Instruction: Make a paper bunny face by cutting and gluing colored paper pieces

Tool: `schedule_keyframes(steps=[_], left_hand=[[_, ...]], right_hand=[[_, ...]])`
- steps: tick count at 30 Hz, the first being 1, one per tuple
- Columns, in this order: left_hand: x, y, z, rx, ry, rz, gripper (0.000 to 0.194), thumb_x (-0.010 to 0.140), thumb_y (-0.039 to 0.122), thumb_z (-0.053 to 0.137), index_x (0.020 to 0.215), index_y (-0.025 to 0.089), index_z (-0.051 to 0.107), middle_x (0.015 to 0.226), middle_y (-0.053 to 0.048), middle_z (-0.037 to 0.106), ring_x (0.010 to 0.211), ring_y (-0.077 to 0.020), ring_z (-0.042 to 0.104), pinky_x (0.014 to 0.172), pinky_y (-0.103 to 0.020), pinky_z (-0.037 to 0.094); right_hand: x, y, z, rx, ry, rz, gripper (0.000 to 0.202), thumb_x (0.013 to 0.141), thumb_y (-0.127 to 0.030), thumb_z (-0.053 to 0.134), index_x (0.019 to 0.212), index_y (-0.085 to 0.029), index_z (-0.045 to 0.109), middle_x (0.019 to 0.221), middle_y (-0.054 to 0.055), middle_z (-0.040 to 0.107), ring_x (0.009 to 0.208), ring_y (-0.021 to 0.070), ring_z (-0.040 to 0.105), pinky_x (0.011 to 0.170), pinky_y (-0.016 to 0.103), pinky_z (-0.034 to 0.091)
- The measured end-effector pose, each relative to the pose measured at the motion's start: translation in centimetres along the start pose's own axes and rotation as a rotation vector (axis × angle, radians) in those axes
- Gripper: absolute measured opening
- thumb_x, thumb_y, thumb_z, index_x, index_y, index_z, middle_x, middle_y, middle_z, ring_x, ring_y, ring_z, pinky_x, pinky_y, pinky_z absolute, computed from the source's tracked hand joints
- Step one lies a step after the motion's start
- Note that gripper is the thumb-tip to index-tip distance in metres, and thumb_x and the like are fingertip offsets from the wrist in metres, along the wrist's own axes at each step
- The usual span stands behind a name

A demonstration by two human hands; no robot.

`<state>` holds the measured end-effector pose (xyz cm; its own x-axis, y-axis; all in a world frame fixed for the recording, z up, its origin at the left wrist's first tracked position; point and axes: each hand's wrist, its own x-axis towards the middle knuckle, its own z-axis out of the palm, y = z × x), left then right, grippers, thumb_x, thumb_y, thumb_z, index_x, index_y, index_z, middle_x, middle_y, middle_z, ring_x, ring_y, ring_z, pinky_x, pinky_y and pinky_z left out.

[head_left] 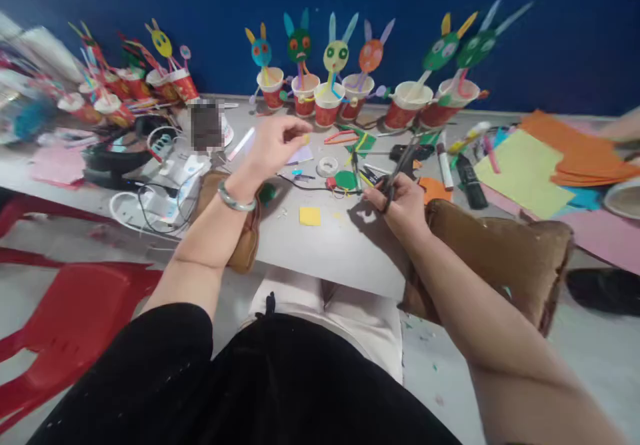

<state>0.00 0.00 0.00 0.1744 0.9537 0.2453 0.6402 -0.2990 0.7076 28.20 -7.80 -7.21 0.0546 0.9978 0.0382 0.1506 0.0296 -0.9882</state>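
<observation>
My left hand [280, 143], with a bangle at the wrist, is raised over the back of the table, its fingers curled in a pinch. A small yellow piece [306, 139] shows at its fingertips, partly hidden. Dark scissors [406, 158] are gripped in my right hand [406, 206], blades pointing up and away. Between the hands lie a yellow paper square [310, 216], a green paper circle [346, 179] and a roll of clear tape [327, 166]. Orange-handled scissors [342, 137] rest farther back.
Paper cups [329, 106] with rabbit-faced stick figures line the blue wall. A power strip [186, 188] with cables is at left. Brown cushions [493, 248] [240, 241] hang over the front edge. Coloured sheets [530, 165] are stacked at right. A red chair [85, 311] stands at left.
</observation>
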Motion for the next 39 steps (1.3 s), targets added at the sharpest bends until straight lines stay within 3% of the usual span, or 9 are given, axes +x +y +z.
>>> schedule_keyframes(steps=[4,9,14,19,25,28,31,34,39], left_hand=[[-2.7,-3.8,-3.8,0.184,0.060,-0.099,0.017,0.085,0.005,0.065,0.091,0.017,0.077,0.098,-0.007,0.081,0.093,-0.0192,0.070,0.096,-0.036,0.054],[-5.6,-6.6,-3.9,0.290,-0.017,-0.205,0.017,0.088,0.011,0.059,0.091,0.019,0.073,0.106,-0.010,0.081,0.098,-0.0232,0.070,0.102,-0.041,0.055],[-7.1,-6.5,-3.3,0.315,0.028,-0.218,0.022,0.091,0.011,0.053,0.099,0.018,0.072,0.115,-0.011,0.081,0.102,-0.0224,0.070,0.105,-0.039,0.055],[-8.7,-5.9,-3.0,0.372,-0.045,-0.193,0.021,0.092,0.014,0.055,0.101,0.018,0.073,0.113,-0.012,0.081,0.103,-0.0252,0.072,0.103,-0.040,0.055],[-7.1,-4.7,-1.2,0.396,0.048,-0.090,0.021,0.093,0.010,0.054,0.095,0.021,0.072,0.114,-0.012,0.080,0.106,-0.0268,0.072,0.102,-0.044,0.055],[-4.3,-2.6,0.5,0.230,0.129,0.059,0.019,0.089,0.007,0.057,0.091,0.020,0.071,0.108,-0.010,0.078,0.104,-0.0229,0.071,0.100,-0.040,0.054],[-1.6,0.0,2.9,-0.117,0.049,0.130,0.017,0.086,0.005,0.061,0.090,0.019,0.070,0.095,-0.005,0.078,0.089,-0.0151,0.070,0.090,-0.033,0.056],[-0.1,1.9,5.5,-0.504,-0.186,0.050,0.006,0.088,0.010,0.069,0.090,0.016,0.069,0.085,-0.002,0.076,0.072,-0.0097,0.068,0.080,-0.029,0.058],[0.0,2.3,8.3,-0.878,-0.308,-0.185,0.020,0.082,0.016,0.085,0.095,0.014,0.069,0.083,-0.001,0.077,0.075,-0.0112,0.073,0.090,-0.035,0.063]], right_hand=[[0.2,-0.5,0.4,-0.107,0.052,-0.048,0.049,0.067,-0.055,0.095,0.077,-0.026,0.057,0.069,0.000,0.064,0.063,0.0166,0.056,0.060,0.031,0.044],[0.9,-3.7,-1.9,-0.445,0.117,-0.003,0.040,0.079,-0.043,0.093,0.081,-0.024,0.057,0.075,0.005,0.068,0.072,0.0209,0.061,0.071,0.035,0.046],[0.5,-5.8,-7.0,-1.119,0.163,0.155,0.031,0.097,-0.034,0.076,0.118,-0.012,0.069,0.111,0.025,0.076,0.103,0.0326,0.068,0.089,0.045,0.043],[-0.7,-3.8,-10.3,-1.044,0.186,0.297,0.045,0.102,-0.035,0.072,0.136,-0.006,0.064,0.120,0.027,0.074,0.103,0.0286,0.066,0.086,0.040,0.043],[-1.0,-3.0,-10.2,-1.075,0.141,0.241,0.042,0.107,-0.036,0.063,0.136,-0.005,0.065,0.117,0.027,0.074,0.096,0.0272,0.062,0.084,0.040,0.040],[-1.2,-3.1,-10.0,-1.189,0.095,0.254,0.038,0.105,-0.036,0.065,0.130,-0.007,0.066,0.117,0.029,0.073,0.095,0.0298,0.063,0.081,0.040,0.038],[-1.5,-2.9,-10.1,-1.242,0.061,0.250,0.032,0.103,-0.037,0.065,0.122,-0.012,0.066,0.113,0.027,0.075,0.092,0.0313,0.066,0.079,0.040,0.039],[-1.3,-3.3,-10.1,-1.255,0.057,0.292,0.026,0.099,-0.035,0.066,0.118,-0.017,0.064,0.112,0.026,0.076,0.096,0.0350,0.070,0.080,0.041,0.043],[0.6,-5.4,-6.7,-0.867,0.244,0.112,0.028,0.085,-0.027,0.079,0.103,-0.024,0.058,0.103,0.014,0.079,0.097,0.0305,0.073,0.087,0.041,0.053]])
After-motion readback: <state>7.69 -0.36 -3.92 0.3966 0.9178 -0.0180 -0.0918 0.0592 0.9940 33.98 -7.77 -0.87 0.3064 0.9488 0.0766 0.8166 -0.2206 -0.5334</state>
